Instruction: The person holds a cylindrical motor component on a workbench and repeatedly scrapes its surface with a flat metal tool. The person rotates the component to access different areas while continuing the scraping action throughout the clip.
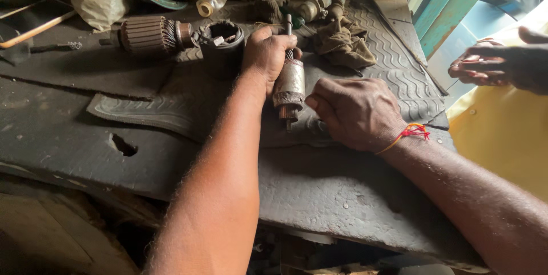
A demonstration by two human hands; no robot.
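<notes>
Both forearms are bare to the bottom edge of the view, with no sleeves, gloves or watch showing. Fine hair covers the left forearm (220, 178). The right wrist carries a thin thread band (406, 134), orange-yellow in its strand and bunched into a small red knot on the outer side. The fingers wear no rings.

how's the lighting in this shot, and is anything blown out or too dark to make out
Head view: daylight enters from the upper right, where the pale floor beyond the teal door frame is overexposed; the left hand, the motor armature it grips and the right hand are sharp and evenly lit; the space under the workbench at lower left falls into deep shadow.
</notes>
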